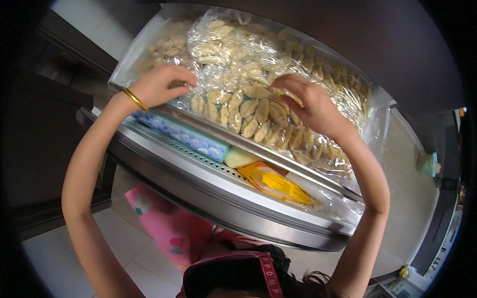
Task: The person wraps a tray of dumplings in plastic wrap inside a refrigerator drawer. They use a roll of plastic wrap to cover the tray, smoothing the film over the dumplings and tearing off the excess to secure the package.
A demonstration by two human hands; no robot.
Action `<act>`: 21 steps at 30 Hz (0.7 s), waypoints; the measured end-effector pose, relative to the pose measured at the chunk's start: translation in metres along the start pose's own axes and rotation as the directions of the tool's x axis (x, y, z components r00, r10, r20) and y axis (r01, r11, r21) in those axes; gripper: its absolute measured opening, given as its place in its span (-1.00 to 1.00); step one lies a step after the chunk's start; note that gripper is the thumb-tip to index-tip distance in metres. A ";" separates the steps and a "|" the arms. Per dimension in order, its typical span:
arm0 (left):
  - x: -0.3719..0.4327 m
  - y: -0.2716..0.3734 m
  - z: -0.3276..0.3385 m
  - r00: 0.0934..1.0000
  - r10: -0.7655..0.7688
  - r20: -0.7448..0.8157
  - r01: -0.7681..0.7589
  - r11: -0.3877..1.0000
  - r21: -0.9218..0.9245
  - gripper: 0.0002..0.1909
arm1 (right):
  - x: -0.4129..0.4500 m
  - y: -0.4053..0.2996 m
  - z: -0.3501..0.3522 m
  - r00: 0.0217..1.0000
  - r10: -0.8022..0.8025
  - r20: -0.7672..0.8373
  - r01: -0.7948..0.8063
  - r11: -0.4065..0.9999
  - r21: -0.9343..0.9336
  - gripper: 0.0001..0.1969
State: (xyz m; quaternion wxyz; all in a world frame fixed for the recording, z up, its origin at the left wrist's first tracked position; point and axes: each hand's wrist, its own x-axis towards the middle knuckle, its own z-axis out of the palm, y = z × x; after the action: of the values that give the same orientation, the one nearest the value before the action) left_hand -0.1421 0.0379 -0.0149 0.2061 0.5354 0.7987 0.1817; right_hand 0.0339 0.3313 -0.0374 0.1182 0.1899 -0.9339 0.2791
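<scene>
A pulled-out freezer drawer (123, 70) holds many pale dumplings (257, 108) under and between sheets of clear plastic wrap (227, 48). My left hand (164, 83), with a gold bangle at its wrist, is over the drawer's left front part, fingers curved and apart, at the edge of the plastic. My right hand (303, 102) is over the middle of the dumplings, its fingers bent down at a dumpling and the plastic. Whether those fingertips grip anything is not clear.
The drawer's front compartment holds a blue wave-patterned box (186, 136) and a yellow food packet (283, 186). Its thick metal front (223, 212) curves close before me. Brownish food pieces (169, 46) lie bagged at the back left. A dark cabinet (44, 149) stands at the left.
</scene>
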 end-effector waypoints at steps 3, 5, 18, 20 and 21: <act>-0.003 0.007 0.003 0.995 -0.037 0.091 0.047 0.993 -0.108 -0.84 | 0.023 -0.018 0.024 0.970 -0.003 0.245 -0.076 0.947 0.313 -0.80; -0.003 0.009 0.001 0.958 -0.136 0.254 0.160 0.984 -0.079 -0.83 | 0.029 -0.031 0.041 0.933 0.018 0.360 -0.201 0.855 0.478 -0.80; 0.016 0.002 -0.010 0.750 -0.207 0.628 0.277 0.961 -0.013 -0.61 | 0.033 -0.044 0.040 0.656 0.068 0.752 -0.557 0.715 0.422 -0.31; 0.015 0.003 -0.006 0.718 -0.227 0.658 0.316 0.949 -0.017 -0.55 | 0.033 -0.044 0.042 0.681 0.070 0.729 -0.562 0.689 0.458 -0.30; 0.011 0.000 0.000 0.737 -0.214 0.641 0.331 0.941 -0.065 -0.49 | 0.031 -0.046 0.044 0.695 0.075 0.715 -0.562 0.677 0.475 -0.29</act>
State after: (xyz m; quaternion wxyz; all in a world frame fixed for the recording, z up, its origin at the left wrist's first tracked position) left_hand -0.1460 0.0485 -0.0161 0.5296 0.4216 0.7354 0.0309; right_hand 0.0203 0.2622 -0.0409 -0.3396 0.1239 -0.7700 0.5258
